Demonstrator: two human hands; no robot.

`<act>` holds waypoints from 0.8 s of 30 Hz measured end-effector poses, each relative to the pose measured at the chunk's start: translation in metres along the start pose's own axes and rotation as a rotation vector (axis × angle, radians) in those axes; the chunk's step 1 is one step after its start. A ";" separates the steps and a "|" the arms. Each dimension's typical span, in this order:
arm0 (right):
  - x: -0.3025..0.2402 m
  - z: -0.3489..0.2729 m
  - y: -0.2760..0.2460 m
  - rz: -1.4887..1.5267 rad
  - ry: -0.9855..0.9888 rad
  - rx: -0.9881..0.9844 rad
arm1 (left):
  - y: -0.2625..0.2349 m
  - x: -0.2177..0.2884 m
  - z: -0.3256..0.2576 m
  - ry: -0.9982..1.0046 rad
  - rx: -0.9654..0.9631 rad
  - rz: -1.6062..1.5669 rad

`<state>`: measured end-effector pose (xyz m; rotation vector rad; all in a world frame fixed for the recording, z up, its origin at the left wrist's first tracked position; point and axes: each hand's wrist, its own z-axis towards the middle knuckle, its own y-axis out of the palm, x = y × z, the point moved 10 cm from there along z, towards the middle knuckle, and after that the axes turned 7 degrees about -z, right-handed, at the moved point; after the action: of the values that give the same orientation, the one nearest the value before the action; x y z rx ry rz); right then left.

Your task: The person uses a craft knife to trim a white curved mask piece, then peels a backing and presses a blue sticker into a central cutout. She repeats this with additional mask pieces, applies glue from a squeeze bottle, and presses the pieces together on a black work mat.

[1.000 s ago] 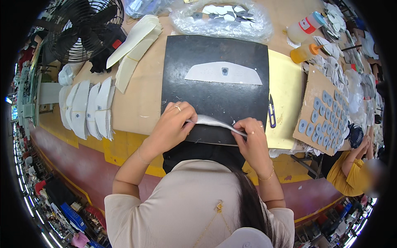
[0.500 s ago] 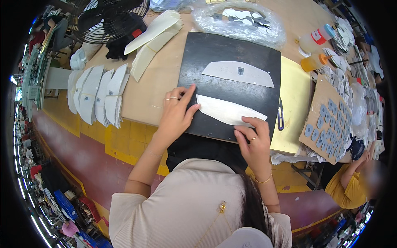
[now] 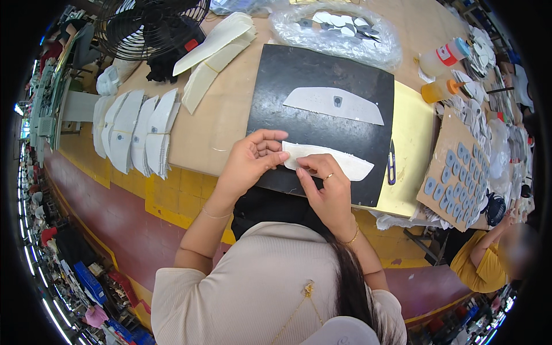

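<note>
A curved white fabric panel [image 3: 352, 165] lies on the near part of a black work board [image 3: 322, 69]. My left hand [image 3: 253, 160] has its thumb and curled fingers closed at the panel's left end, the index finger lying higher. My right hand [image 3: 329, 183] is closed in a pinch at the lower edge near that same end, thumb and index together; the fingers partly cover the edge. Farther up the board rests a similar light grey panel [image 3: 313, 102] bearing a small dark grey patch [image 3: 337, 101].
Bundled panels [image 3: 123, 132] stand at the left, beside a black fan [image 3: 150, 26]. A plastic bag [image 3: 287, 29] of small pieces lies behind the board. At right are a snips tool [image 3: 391, 164], two bottles [image 3: 440, 60] and cardboard [image 3: 434, 167] holding grey patches. A person in yellow [image 3: 480, 261] sits nearby.
My right hand has moved left along the panel to its left end, and its fingers have closed. The left hand's fingers have curled in. The panel has shifted slightly right.
</note>
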<state>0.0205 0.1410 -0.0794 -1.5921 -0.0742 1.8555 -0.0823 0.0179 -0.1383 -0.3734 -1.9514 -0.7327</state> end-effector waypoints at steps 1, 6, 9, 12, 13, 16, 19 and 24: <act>-0.003 0.002 -0.002 -0.011 -0.006 0.004 | -0.002 -0.005 0.000 -0.044 -0.010 -0.026; -0.009 0.004 -0.011 -0.087 -0.027 0.058 | 0.010 0.004 -0.015 -0.022 -0.008 0.130; -0.016 0.006 -0.015 -0.128 -0.018 0.053 | 0.026 0.028 -0.028 0.163 0.008 0.414; -0.017 0.004 -0.017 -0.190 -0.024 0.055 | 0.043 0.045 -0.037 0.336 0.003 0.583; -0.018 0.004 -0.018 -0.199 -0.029 0.061 | 0.046 0.046 -0.039 0.336 0.008 0.585; -0.020 0.003 -0.021 -0.222 -0.040 0.075 | 0.051 0.048 -0.042 0.393 0.022 0.622; -0.021 0.001 -0.021 -0.237 -0.039 0.062 | 0.054 0.048 -0.042 0.420 0.007 0.666; -0.033 0.005 -0.023 -0.270 -0.113 0.015 | 0.044 0.034 -0.037 0.287 -0.052 0.401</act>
<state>0.0272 0.1430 -0.0398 -1.3905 -0.3092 1.7272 -0.0490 0.0272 -0.0807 -0.6332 -1.5279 -0.5414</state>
